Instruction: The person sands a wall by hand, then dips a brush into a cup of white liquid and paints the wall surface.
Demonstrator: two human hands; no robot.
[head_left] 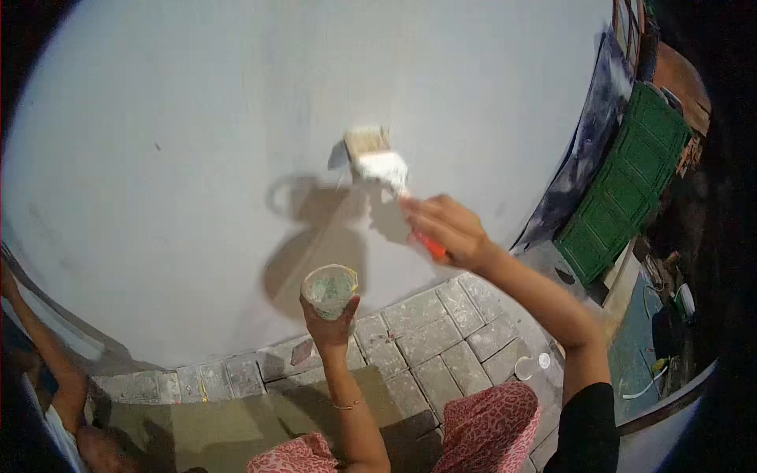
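Note:
My right hand (443, 227) grips the orange handle of a wide paintbrush (378, 162). Its white-coated bristles press against the pale grey wall (197, 118). Lower down and to the left, my left hand (330, 325) holds up a small paint-smeared cup (330, 288) with pale paint inside. A thin bracelet circles my left wrist. Shadows of the brush, cup and arms fall on the wall between both hands.
Grey paving blocks (441, 339) run along the wall's foot. A green shutter-like panel (631, 181) leans at the right beside a dark sheet. Another person's arm (55, 370) reaches up at the far left. A small white round object (527, 366) lies on the pavers.

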